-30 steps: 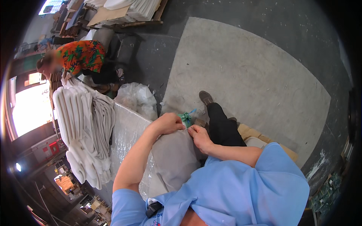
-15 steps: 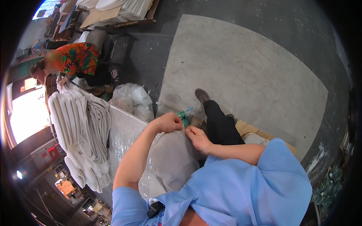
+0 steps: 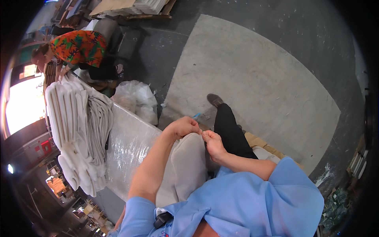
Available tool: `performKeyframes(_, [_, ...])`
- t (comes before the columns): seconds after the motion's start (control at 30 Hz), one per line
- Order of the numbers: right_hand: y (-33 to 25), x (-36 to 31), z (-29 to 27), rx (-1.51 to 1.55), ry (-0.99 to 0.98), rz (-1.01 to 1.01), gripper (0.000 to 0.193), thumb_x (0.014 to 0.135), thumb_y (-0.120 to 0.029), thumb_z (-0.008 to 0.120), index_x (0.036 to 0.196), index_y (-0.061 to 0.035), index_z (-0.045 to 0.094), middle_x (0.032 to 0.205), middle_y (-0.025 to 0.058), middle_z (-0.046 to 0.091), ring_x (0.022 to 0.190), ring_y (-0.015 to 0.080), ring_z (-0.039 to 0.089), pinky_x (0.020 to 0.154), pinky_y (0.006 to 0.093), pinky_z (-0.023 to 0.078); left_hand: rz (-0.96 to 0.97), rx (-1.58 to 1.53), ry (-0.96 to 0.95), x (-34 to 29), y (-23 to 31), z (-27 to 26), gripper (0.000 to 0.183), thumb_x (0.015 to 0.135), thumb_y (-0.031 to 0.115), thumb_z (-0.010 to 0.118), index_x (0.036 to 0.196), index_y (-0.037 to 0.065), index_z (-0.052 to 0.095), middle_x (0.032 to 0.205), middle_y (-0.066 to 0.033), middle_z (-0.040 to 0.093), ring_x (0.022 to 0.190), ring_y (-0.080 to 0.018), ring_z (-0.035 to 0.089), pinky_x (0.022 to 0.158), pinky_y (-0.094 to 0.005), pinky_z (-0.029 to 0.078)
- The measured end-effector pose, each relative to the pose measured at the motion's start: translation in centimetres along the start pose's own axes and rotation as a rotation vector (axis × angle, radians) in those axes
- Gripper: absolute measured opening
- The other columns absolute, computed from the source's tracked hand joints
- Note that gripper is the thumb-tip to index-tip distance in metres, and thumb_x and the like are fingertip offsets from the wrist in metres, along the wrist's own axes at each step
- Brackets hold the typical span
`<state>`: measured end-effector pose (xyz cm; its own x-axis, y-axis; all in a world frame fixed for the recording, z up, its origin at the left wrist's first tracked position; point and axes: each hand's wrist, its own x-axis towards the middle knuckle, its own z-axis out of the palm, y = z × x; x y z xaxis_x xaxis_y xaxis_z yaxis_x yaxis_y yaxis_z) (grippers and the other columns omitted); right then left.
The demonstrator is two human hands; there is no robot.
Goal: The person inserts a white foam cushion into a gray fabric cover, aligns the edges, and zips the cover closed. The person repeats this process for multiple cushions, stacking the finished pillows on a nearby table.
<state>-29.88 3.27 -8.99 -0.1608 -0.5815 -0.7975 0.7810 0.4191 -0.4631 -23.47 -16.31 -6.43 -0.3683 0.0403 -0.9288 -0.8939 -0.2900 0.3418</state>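
Watching through the head camera from my station, I log a film-covered bench [image 3: 128,136], glossy, running along the wearer's left, with a pile of folded white padded pieces [image 3: 69,110] on it. Clear plastic bags [image 3: 138,98] lie beside it. Floor [image 3: 252,87]: pale grey slab set in darker grey. Workshop beyond: bright window [image 3: 25,104] far left, red box [image 3: 46,147] on the wall below it, co-worker [image 3: 79,47] in an orange-and-green patterned top bending at the bench's far end. Writing: I note small lettering and an emblem on the chest of the wearer's blue shirt [image 3: 244,201]. Grey fabric piece [image 3: 191,156] is directly in front of that shirt, against the bench; the left hand [image 3: 184,126] and right hand [image 3: 215,144] meet at its far tip, fingers of both narrowed to a pinch on its edge.
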Motion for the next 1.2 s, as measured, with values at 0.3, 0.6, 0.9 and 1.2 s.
performKeyframes(0.3, [-2.6, 4.9, 0.4, 0.103, 0.049, 0.096, 0.026, 0.111, -0.022, 0.056, 0.093, -0.0066, 0.068, 0.083, -0.0029, 0.063, 0.074, 0.0076, 0.052, 0.069, 0.0287, 0.043, 0.200, -0.507, 0.201, 2.5, -1.6, 0.3, 0.012, 0.092, 0.016, 0.078, 0.087, 0.006, 0.073, 0.082, 0.0009, 0.071, 0.071, -0.0082, 0.062, 0.065, -0.0262, 0.050])
performKeyframes(0.6, [-2.8, 8.0, 0.5, 0.160, -0.102, 0.323, 0.014, 0.105, -0.022, 0.066, 0.102, -0.0090, 0.071, 0.091, -0.0013, 0.069, 0.085, 0.0117, 0.063, 0.080, 0.0290, 0.049, 0.220, -0.638, 0.364, 4.3, -5.3, 0.6, 0.019, 0.090, 0.017, 0.077, 0.080, 0.004, 0.069, 0.074, -0.0005, 0.067, 0.062, -0.0085, 0.058, 0.056, -0.0285, 0.047])
performKeyframes(0.9, [-6.3, 6.1, 3.0, 0.056, 0.037, 0.484, 0.024, 0.108, -0.032, 0.061, 0.106, -0.0096, 0.071, 0.093, 0.0016, 0.070, 0.080, 0.0157, 0.066, 0.072, 0.0348, 0.054, 0.246, -0.747, 0.425, 4.1, -4.6, 3.3, 0.022, 0.092, 0.012, 0.072, 0.074, 0.007, 0.061, 0.069, 0.0014, 0.062, 0.061, -0.0068, 0.053, 0.054, -0.0268, 0.043])
performKeyframes(1.2, [-3.4, 9.5, 1.5, -0.311, 0.025, 0.354, 0.015, 0.095, -0.010, 0.063, 0.091, -0.0029, 0.075, 0.084, 0.0031, 0.072, 0.068, 0.0141, 0.067, 0.059, 0.0324, 0.053, 0.300, -0.617, 0.596, 6.0, -6.2, 4.2, 0.020, 0.088, 0.008, 0.070, 0.072, 0.005, 0.060, 0.068, 0.0015, 0.060, 0.061, -0.0071, 0.052, 0.054, -0.0283, 0.043])
